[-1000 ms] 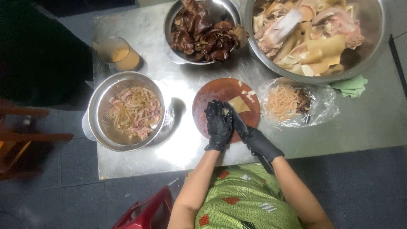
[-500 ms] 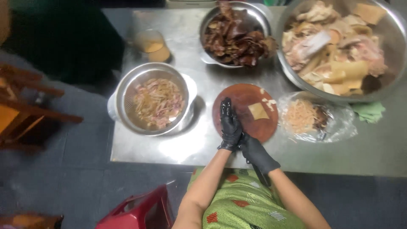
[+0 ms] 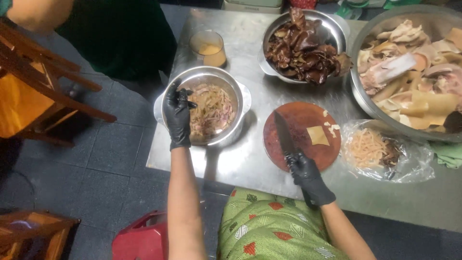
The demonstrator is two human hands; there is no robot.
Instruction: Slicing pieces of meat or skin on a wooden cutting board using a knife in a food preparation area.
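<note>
**Left hand at the pot, right hand on the knife**

Now, both hands wear black gloves. The left hand (image 3: 179, 115) sits over the near-left rim of the steel pot (image 3: 240, 98), fingers curled loosely above the shredded pale strips (image 3: 211, 111) inside; whether it pinches any strips cannot be told. The pot stands on the steel table (image 3: 240, 159), left of the cutting board.

The right hand (image 3: 308, 175) is closed around the handle of a knife (image 3: 285, 135). The blade lies flat across the left part of the round brown cutting board (image 3: 308, 154), tip pointing away from the person. The hand is at the near edge of the board, partly over the table. A flat pale square piece (image 3: 317, 136) lies on the board just right of the blade, not touching it, with a few small scraps beside it.

Right of the board, a clear plastic bag (image 3: 414, 154) holds pale shreds and some dark bits. Behind the board, a steel bowl (image 3: 337, 26) holds dark brown pieces. At far right, a large steel basin (image 3: 365, 96) holds pale and tan sheets. A cup of yellowish liquid (image 3: 208, 48) stands behind the pot. A green cloth (image 3: 450, 154) lies under the basin's near edge. Wooden chair (image 3: 43, 77) at left, off the table.
</note>
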